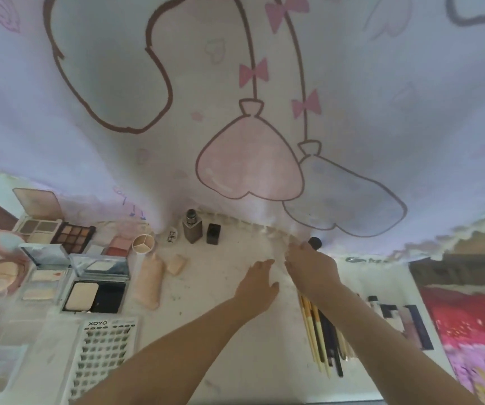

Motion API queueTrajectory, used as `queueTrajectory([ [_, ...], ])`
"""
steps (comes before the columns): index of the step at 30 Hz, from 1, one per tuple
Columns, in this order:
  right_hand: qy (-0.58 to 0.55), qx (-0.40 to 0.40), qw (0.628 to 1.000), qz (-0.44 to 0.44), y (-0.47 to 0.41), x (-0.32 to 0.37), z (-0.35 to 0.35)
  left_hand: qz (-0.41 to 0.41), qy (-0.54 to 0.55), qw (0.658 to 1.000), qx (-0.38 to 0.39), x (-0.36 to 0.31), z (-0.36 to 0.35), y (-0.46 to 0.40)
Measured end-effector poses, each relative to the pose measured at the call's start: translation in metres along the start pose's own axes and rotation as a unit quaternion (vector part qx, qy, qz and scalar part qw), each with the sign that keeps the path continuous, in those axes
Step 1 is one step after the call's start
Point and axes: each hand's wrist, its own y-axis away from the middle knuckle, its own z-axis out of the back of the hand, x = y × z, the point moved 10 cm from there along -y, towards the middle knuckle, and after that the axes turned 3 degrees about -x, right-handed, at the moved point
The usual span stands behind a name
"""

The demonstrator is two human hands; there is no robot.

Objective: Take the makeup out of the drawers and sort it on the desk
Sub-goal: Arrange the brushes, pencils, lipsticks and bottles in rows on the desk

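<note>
Makeup was laid out all over the white surface (221, 331), mostly in a cluster on the left side, with a big cartoon-print curtain (235, 112) hanging over the back edge and hiding whatever was behind it. The right hand (311, 267) reached up to the curtain hem, fingers curled around a small dark round-topped thing (315, 242), but it was half tucked under the fabric so I couldn't tell what it was. The left hand (260, 283) lay just beside it, fingers straight and spread, holding nothing, resting on or just above the surface. Counting what I could: two open eyeshadow palettes (73, 233) at the back left, two mirrored compacts (98, 283) in front of them, one round three-part pot (143, 243), one tall bottle (192, 226) with a small black block (213, 233) just beside it, and one white oval tag (172, 237) lettered "bibi". Two peach sponges (149, 283) lay near the pot, one long and one short. A sheet of false lashes (105, 355) marked XOYO sat at the front left. A bunch of brushes (323, 337) lay under the right forearm, too overlapped to count. The stuff at the far left edge was cut off and blurry, and the tubes at the right (396, 320) were pixelated mush.
</note>
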Motion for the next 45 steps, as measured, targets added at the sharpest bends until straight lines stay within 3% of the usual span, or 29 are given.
queueTrajectory([
  [4, -0.041, 0.032, 0.999, 0.001, -0.004, 0.007, -0.013, 0.012, -0.001, 1.000, 0.023, -0.004, -0.021, -0.012],
  [7, -0.145, 0.051, 0.988, 0.010, -0.008, 0.017, -0.006, 0.007, -0.012, 1.000, -0.027, 0.005, -0.004, -0.004],
  [11, -0.390, 0.101, 0.915, -0.021, -0.001, 0.041, 0.009, -0.053, -0.110, 0.981, -0.151, 0.007, 0.059, 0.028],
  [17, -0.404, 0.146, 0.901, 0.052, 0.020, 0.109, 0.015, 0.002, -0.136, 0.990, -0.025, 0.043, 0.108, 0.076],
  [22, -0.369, 0.183, 0.902, 0.127, 0.041, 0.149, 0.018, 0.026, -0.028, 0.994, 0.106, 0.057, 0.119, 0.112],
  [26, -0.390, 0.230, 0.872, 0.185, 0.060, 0.169, 0.024, 0.058, 0.061, 0.980, 0.183, 0.064, 0.131, 0.139],
  [29, -0.356, 0.218, 0.877, 0.237, 0.072, 0.180, 0.029, 0.089, 0.153, 0.958, 0.227, 0.068, 0.138, 0.162],
  [31, -0.355, 0.238, 0.868, 0.252, 0.079, 0.185, 0.026, 0.067, 0.129, 0.966, 0.214, 0.065, 0.144, 0.166],
  [33, -0.415, 0.313, 0.829, 0.206, 0.087, 0.188, 0.020, 0.024, -0.014, 0.987, 0.155, 0.062, 0.152, 0.161],
  [35, -0.469, 0.344, 0.803, 0.132, 0.088, 0.185, 0.016, 0.007, -0.146, 0.987, 0.069, 0.059, 0.159, 0.155],
  [39, -0.459, 0.283, 0.836, 0.100, 0.078, 0.187, 0.011, -0.013, -0.193, 0.979, -0.056, 0.055, 0.169, 0.161],
  [43, -0.444, 0.270, 0.843, 0.138, 0.081, 0.192, 0.016, -0.008, -0.155, 0.988, 0.000, 0.064, 0.162, 0.167],
  [45, -0.397, 0.253, 0.861, 0.194, 0.085, 0.195, 0.020, 0.020, -0.029, 0.996, 0.086, 0.071, 0.154, 0.172],
])
